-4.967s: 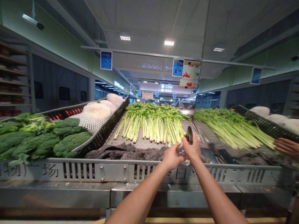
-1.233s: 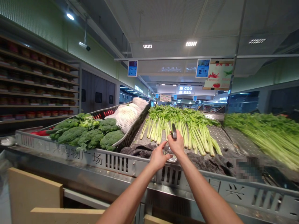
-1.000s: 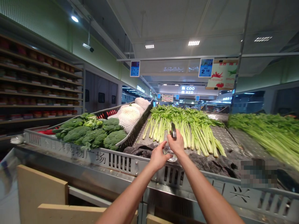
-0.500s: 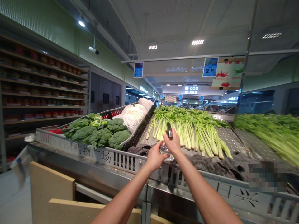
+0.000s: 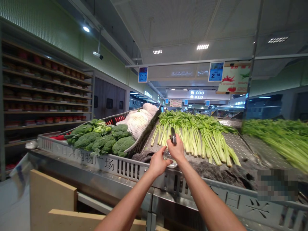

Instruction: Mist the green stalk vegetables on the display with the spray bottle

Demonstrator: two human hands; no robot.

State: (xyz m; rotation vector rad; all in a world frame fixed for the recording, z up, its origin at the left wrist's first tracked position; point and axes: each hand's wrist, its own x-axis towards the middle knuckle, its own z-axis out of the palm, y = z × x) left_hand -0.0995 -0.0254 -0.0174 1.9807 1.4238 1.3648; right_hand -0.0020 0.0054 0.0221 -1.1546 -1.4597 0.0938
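A clear spray bottle (image 5: 172,163) with a black spray head (image 5: 173,136) is held out over the front of the vegetable stand. My right hand (image 5: 176,148) is closed around it just below the head. The fingers of my left hand (image 5: 157,163) curl against the side of the clear body, thumb toward the base. Just beyond the bottle, celery (image 5: 192,136) lies in a row on the dimpled metal slope, stalk ends toward me. The bottle's middle is partly hidden by my hands.
Broccoli (image 5: 103,143) fills a crate to the left, beside net-wrapped vegetables (image 5: 139,121). A grey slotted rail (image 5: 127,166) runs along the front, with dark crumpled cloth (image 5: 218,173) behind it. A mirror panel (image 5: 276,128) stands right. Wooden boards (image 5: 53,189) lean below.
The view has shifted slightly. Both hands keep their hold on the spray bottle, and the spray head sits a little further left in view. The vegetables look unchanged.
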